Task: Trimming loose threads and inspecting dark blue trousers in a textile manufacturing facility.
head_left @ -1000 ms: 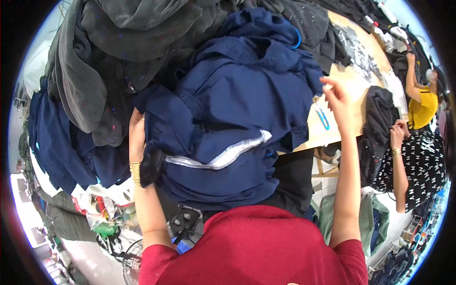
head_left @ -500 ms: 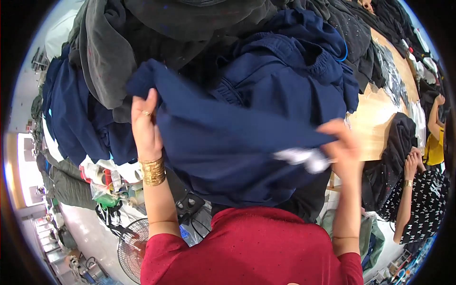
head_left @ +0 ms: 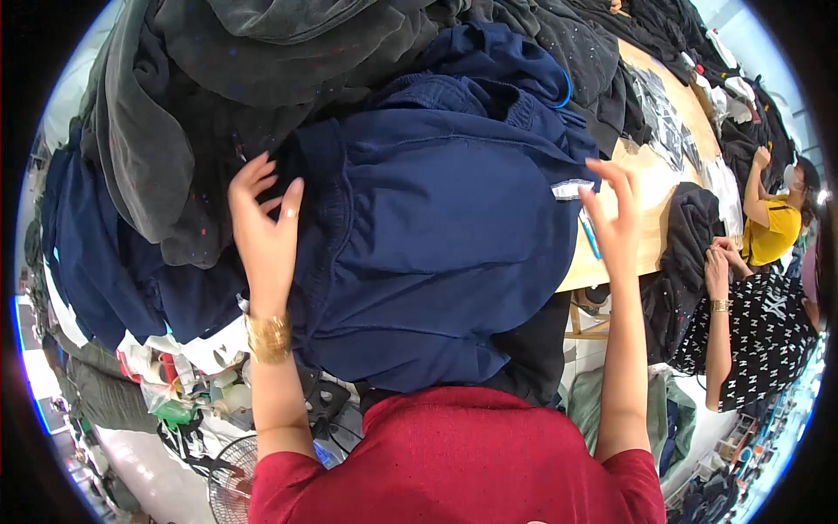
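Note:
A navy garment (head_left: 436,218) lies spread out before me, with a ribbed band along its left side and a white label (head_left: 572,189) at its right edge. My left hand (head_left: 264,229), a wide gold bangle at its wrist, hovers by the ribbed band with fingers apart and nothing in them. Next to the label my right hand (head_left: 618,214) is raised, its fingers spread and likewise holding nothing. Just beyond the spread cloth are more navy garments with a gathered elastic waistband (head_left: 519,109).
Dark grey garments (head_left: 262,79) are heaped at the back and left. Navy cloth (head_left: 113,244) hangs at far left. A slim blue tool (head_left: 589,234) lies on the wooden table (head_left: 642,249). Two people (head_left: 751,327) handle dark cloth at right. A fan (head_left: 231,480) stands lower left.
The lifted, moving navy cloth has come down and now lies spread out. Both hands have let go of it, their fingers opening.

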`<control>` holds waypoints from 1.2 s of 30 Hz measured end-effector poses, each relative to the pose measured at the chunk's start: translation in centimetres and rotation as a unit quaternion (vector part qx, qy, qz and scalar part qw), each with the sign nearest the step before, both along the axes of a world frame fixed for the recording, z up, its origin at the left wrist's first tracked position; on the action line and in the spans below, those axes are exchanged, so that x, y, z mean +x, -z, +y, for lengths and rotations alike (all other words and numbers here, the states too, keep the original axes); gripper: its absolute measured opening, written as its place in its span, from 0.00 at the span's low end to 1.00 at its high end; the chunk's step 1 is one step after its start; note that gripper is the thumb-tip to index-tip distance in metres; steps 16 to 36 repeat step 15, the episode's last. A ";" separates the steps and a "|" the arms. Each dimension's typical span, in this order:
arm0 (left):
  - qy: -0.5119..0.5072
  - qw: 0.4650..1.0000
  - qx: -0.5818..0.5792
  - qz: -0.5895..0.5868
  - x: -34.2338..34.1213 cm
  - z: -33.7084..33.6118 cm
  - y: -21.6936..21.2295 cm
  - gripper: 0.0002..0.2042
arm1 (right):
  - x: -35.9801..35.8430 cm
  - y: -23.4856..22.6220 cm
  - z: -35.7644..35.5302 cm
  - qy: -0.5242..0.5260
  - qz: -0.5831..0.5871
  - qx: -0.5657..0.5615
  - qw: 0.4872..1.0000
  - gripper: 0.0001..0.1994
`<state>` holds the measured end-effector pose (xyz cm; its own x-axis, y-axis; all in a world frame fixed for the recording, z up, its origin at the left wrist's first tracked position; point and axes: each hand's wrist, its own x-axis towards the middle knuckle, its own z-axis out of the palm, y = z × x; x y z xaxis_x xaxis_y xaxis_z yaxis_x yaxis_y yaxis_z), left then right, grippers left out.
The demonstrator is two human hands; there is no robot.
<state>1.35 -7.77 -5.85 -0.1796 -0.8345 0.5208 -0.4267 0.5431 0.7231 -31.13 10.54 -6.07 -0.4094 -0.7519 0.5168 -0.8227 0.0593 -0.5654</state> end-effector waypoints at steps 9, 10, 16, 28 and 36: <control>0.232 0.937 -0.059 -0.254 -2.7 6.7 -1.7 0.28 | 5.8 3.2 0.1 -0.011 -0.486 0.021 0.874 0.29; 0.219 0.933 -0.071 -0.277 -2.5 6.3 -1.3 0.30 | 5.5 1.6 -0.2 -0.037 -0.437 0.046 0.898 0.25; 0.234 0.901 -0.065 -0.361 -1.8 5.5 -2.4 0.37 | 3.5 -2.5 -1.5 -0.080 -0.379 -0.053 0.920 0.16; 0.234 0.901 -0.065 -0.361 -1.8 5.5 -2.4 0.37 | 3.5 -2.5 -1.5 -0.080 -0.379 -0.053 0.920 0.16; 0.234 0.901 -0.065 -0.361 -1.8 5.5 -2.4 0.37 | 3.5 -2.5 -1.5 -0.080 -0.379 -0.053 0.920 0.16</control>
